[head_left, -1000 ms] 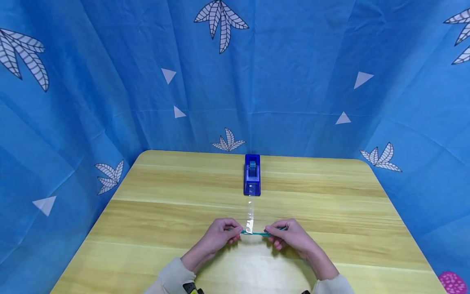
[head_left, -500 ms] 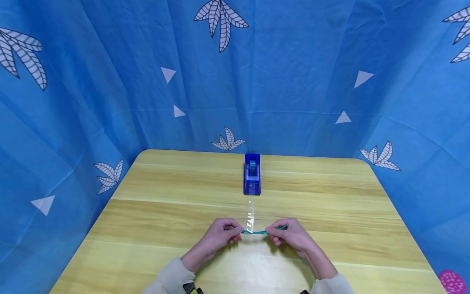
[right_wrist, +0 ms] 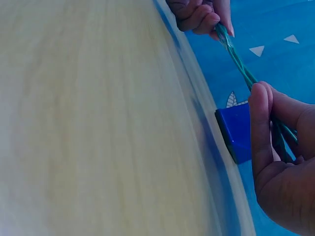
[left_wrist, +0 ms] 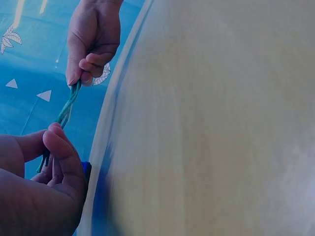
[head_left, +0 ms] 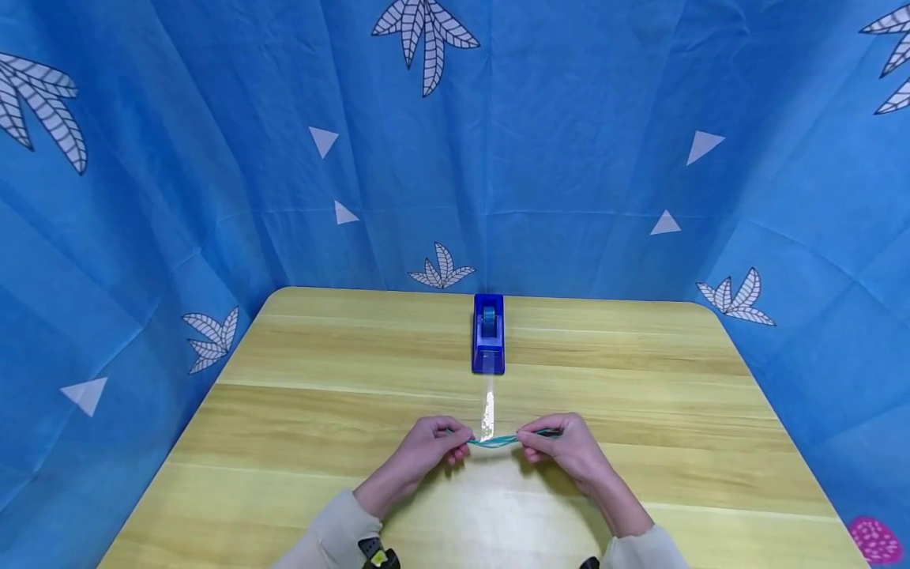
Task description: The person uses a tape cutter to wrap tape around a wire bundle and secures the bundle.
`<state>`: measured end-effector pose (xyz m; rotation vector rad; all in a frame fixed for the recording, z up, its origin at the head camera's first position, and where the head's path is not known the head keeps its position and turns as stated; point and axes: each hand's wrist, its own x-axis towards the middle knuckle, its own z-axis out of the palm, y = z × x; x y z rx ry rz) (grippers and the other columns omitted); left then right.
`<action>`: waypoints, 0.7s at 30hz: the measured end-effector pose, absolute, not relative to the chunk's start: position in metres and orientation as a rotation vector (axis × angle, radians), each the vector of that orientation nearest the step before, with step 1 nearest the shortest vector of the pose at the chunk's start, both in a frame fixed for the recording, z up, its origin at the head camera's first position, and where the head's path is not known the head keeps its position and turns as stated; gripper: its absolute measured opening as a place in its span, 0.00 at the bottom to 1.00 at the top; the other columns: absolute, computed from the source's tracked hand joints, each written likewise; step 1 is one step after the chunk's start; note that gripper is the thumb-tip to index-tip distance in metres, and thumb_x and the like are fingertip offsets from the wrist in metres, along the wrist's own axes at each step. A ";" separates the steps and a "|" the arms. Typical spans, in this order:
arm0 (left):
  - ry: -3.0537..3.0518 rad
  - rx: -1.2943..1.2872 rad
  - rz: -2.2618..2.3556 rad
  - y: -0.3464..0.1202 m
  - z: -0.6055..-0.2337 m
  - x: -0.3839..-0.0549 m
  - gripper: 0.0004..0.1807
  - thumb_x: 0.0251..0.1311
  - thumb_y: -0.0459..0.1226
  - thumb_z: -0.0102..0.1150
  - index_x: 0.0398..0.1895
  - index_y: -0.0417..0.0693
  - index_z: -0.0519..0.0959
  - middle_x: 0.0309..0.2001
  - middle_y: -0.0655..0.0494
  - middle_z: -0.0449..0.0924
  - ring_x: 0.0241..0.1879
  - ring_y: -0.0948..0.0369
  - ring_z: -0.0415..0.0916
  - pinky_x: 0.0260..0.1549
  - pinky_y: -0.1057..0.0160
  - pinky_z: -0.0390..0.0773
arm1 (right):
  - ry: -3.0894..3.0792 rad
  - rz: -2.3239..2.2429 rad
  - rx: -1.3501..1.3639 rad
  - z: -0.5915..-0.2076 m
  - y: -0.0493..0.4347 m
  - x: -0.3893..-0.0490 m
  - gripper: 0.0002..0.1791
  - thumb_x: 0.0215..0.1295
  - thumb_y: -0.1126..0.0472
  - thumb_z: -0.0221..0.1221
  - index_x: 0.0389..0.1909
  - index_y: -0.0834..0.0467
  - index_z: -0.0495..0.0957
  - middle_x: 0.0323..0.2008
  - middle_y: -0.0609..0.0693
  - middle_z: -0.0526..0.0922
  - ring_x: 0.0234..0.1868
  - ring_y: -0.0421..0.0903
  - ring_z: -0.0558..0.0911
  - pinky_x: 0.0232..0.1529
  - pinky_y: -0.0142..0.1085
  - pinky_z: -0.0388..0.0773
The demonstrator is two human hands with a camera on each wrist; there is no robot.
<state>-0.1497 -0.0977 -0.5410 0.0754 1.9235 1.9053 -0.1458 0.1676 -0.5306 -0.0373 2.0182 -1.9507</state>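
Note:
A bundle of thin green strands (head_left: 495, 442) stretches between the two hands, sagging a little at its middle. The left hand (head_left: 435, 442) pinches it between thumb and fingertips; short strand ends (left_wrist: 41, 163) stick out behind those fingers in the left wrist view. At the other side the right hand (head_left: 565, 446) pinches it too, and strands (right_wrist: 283, 140) run on under that palm. A strip of clear tape (head_left: 488, 411) runs from the blue tape dispenser (head_left: 488, 336) to the bundle, reaching it close to the left fingertips. In the right wrist view a shiny bit of tape (right_wrist: 225, 40) clings there.
The dispenser stands at the far edge of the wood-grain table (head_left: 341, 348), straight ahead of the hands. A blue curtain (head_left: 569, 142) with white leaf prints hangs behind and at both sides. Each wrist carries a dark strap (head_left: 377, 553) near the sleeve.
Both hands have moved slightly forward, towards the dispenser. The strands have slackened and spread apart, and the tape's near end now looks narrower and lies nearer the left fingers.

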 end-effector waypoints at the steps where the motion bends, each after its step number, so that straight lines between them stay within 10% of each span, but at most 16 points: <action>1: 1.937 0.078 1.899 -0.097 -0.541 -0.150 0.11 0.69 0.37 0.64 0.43 0.35 0.83 0.30 0.54 0.85 0.28 0.65 0.77 0.29 0.72 0.79 | 2.025 -1.953 -0.045 -0.531 0.168 -0.146 0.15 0.65 0.68 0.68 0.47 0.77 0.82 0.34 0.63 0.90 0.28 0.43 0.88 0.37 0.36 0.89; 21: 2.180 0.180 1.864 -0.097 -0.537 -0.146 0.07 0.67 0.33 0.66 0.39 0.35 0.84 0.33 0.44 0.87 0.28 0.62 0.79 0.28 0.69 0.82 | 1.756 -1.889 -0.077 -0.524 0.173 -0.146 0.27 0.74 0.51 0.62 0.58 0.72 0.77 0.38 0.53 0.88 0.32 0.40 0.86 0.39 0.33 0.88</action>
